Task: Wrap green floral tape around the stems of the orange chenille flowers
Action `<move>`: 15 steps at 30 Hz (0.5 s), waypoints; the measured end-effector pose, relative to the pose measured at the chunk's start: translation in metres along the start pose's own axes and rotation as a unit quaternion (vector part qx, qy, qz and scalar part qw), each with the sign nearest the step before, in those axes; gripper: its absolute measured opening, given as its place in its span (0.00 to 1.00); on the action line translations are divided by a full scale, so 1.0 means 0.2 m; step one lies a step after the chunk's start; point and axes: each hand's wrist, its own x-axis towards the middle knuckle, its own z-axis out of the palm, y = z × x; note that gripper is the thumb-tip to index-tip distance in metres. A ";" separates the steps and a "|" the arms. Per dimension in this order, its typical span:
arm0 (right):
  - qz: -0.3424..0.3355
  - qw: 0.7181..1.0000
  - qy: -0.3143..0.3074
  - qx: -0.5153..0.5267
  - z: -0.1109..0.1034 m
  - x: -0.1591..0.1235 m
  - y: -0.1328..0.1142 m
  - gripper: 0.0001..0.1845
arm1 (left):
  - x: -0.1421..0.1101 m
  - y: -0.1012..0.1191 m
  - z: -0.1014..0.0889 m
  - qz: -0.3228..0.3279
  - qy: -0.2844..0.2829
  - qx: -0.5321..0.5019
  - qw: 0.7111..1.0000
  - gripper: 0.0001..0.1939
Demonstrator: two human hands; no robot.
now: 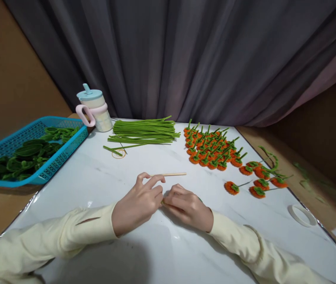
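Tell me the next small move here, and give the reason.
I'd probably turn the greenish piece slightly with the left grip while the right grip steadies it: the two meet there and hide most of it, so a turn might show how it sits.

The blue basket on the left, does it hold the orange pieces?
No, the orange pieces sit on the white tabletop to the right, while the blue basket holds green leaf-like pieces.

Both forearms reach in from the near corners; the left hand point(138, 203) bends with raised knuckles, its fingertips close beside the right hand point(187, 207), whose fingers curl inward.
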 end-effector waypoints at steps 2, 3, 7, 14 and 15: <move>-0.014 1.000 -0.001 -0.020 0.00 0.00 0.00 0.10 | 0.00 0.00 0.01 0.010 0.007 0.016 1.000 0.11; -0.029 0.999 -0.002 -0.040 0.00 0.01 0.00 0.10 | 0.00 0.00 0.01 0.017 0.003 0.018 1.000 0.11; -0.093 0.987 -0.007 -0.128 0.00 0.02 -0.01 0.12 | 0.00 -0.01 0.00 0.043 -0.020 0.001 0.999 0.10; -0.184 0.962 0.001 -0.204 -0.02 0.02 -0.03 0.11 | 0.04 -0.06 -0.03 -0.007 -0.096 -0.164 0.982 0.11; -0.198 0.958 0.003 -0.209 -0.01 0.02 -0.02 0.10 | 0.05 -0.08 -0.03 -0.015 -0.126 -0.197 0.972 0.12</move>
